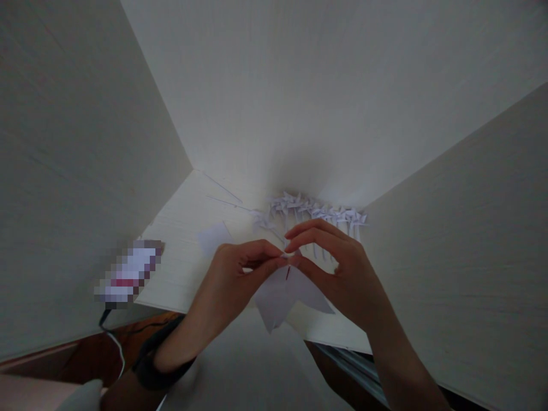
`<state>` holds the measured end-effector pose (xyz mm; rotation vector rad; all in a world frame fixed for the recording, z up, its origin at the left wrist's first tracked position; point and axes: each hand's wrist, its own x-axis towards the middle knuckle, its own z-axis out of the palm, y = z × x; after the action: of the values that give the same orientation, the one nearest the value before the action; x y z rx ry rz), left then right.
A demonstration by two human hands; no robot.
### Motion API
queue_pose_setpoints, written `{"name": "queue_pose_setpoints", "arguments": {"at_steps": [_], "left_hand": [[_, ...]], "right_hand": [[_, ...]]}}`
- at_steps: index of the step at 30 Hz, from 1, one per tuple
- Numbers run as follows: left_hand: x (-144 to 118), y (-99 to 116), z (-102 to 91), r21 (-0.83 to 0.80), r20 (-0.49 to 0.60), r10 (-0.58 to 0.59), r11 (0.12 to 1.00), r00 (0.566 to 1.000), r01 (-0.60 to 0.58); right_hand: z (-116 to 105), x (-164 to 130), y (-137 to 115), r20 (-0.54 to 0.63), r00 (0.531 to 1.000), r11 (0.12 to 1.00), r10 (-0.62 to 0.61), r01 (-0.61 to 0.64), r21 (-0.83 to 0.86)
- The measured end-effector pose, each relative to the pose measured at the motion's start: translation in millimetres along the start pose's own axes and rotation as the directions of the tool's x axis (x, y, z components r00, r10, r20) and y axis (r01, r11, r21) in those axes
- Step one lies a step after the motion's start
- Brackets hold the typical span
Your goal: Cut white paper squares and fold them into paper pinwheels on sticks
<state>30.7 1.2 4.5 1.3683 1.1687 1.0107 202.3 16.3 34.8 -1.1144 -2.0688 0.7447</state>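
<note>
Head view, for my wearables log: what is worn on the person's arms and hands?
Both hands are bare, without gloves or rings. The left hand has a dark band around its wrist. The right hand and its forearm show no sleeve.

Place: a home desk nook, it seems.
Walls: pale wooden panels (64, 171) close in left, right and far.
Desk: light wooden top (184, 251).
Far edge: row of small folded paper figures (317, 212).
Near left: cable (113, 337).
</note>
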Motion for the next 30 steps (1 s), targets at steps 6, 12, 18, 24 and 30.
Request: {"name": "queue_pose_setpoints", "arguments": {"at_steps": [6, 12, 18, 24, 30], "left_hand": [[-1.1, 0.3, 1.0, 0.043, 0.014, 0.035, 0.998, 0.999, -0.035], [-1.4, -3.3, 0.9, -0.039, -0.083, 0.050, 0.998, 0.995, -0.053], [2.5, -17.4, -4.0, -0.275, -0.352, -0.025, 0.958, 0.936, -0.077], [1.6, -21.2, -3.0, -0.393, -0.337, -0.147, 0.920, 0.930, 0.003], [-3.7, -23.3, 0.3, -0.385, -0.365, -0.170, 0.923, 0.915, 0.018]], "right_hand": [[5.6, 3.0, -1.9, -0.014, 1.000, 1.000, 0.009, -0.010, -0.012], [9.4, -0.7, 6.0, -0.058, 0.998, 1.000, 0.002, -0.002, -0.013], [-12.2, -16.8, 22.1, 0.195, 0.960, 0.955, 0.201, -0.237, 0.181], [-15.7, -18.2, 16.1, 0.162, 0.984, 0.983, 0.070, -0.096, 0.159], [-12.7, -15.3, 15.8, 0.118, 0.990, 0.995, 0.083, -0.089, 0.050]]}}
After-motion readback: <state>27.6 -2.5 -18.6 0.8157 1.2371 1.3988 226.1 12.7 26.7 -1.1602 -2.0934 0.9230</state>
